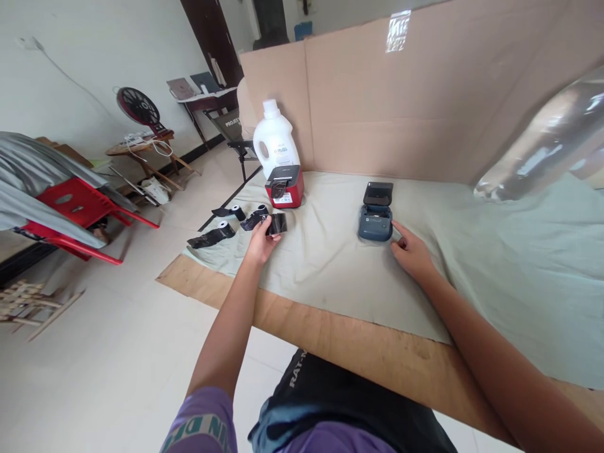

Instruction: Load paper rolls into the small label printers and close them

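My left hand (264,241) is closed on a strip of glossy black roll material (277,224), held over the left part of the cloth. Behind that hand lies a black roll (255,217), and two more rolls, one (218,234) nearer and one (234,212) farther, rest to its left with their strips partly unwound. A small dark-blue printer (375,223) stands at the centre with its lid (379,192) raised. At the printer's right side is my right hand (413,251), thumb and forefinger apart, fingertips against or very near the casing.
A red and black box-shaped device (285,189) stands before a white jug (277,141). Pale cloth (325,251) covers the wooden board (302,314). Cardboard (401,107) walls the back; a clear plastic wrap (542,138) lies at right. A red chair (75,201) stands on the left.
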The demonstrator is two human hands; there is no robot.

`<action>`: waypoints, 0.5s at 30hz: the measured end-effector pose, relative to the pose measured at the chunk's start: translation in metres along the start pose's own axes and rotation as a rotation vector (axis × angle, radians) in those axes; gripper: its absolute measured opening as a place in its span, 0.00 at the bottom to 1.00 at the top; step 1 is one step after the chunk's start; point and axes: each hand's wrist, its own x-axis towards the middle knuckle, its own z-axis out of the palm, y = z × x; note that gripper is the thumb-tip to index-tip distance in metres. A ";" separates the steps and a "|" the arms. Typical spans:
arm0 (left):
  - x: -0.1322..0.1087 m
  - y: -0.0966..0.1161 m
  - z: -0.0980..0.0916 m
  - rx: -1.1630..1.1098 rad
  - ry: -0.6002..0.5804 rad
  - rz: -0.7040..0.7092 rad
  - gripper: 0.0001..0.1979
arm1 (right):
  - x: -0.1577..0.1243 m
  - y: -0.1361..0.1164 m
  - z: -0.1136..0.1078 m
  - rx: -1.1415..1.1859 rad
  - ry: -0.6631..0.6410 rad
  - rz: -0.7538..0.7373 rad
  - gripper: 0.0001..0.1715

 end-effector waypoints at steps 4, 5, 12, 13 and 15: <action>0.002 -0.008 -0.002 0.552 0.113 0.327 0.13 | 0.000 0.003 0.001 -0.003 0.028 -0.035 0.39; 0.003 -0.008 -0.004 0.674 0.128 0.399 0.13 | 0.001 0.004 0.001 -0.002 0.031 -0.041 0.39; 0.007 -0.002 -0.019 0.824 0.340 0.387 0.15 | 0.000 0.002 -0.001 0.026 0.019 -0.029 0.39; 0.007 -0.002 -0.021 0.827 0.356 0.388 0.16 | 0.000 0.002 -0.001 0.025 0.017 -0.027 0.39; 0.007 -0.002 -0.021 0.839 0.360 0.382 0.15 | 0.001 0.002 -0.001 0.026 0.014 -0.024 0.39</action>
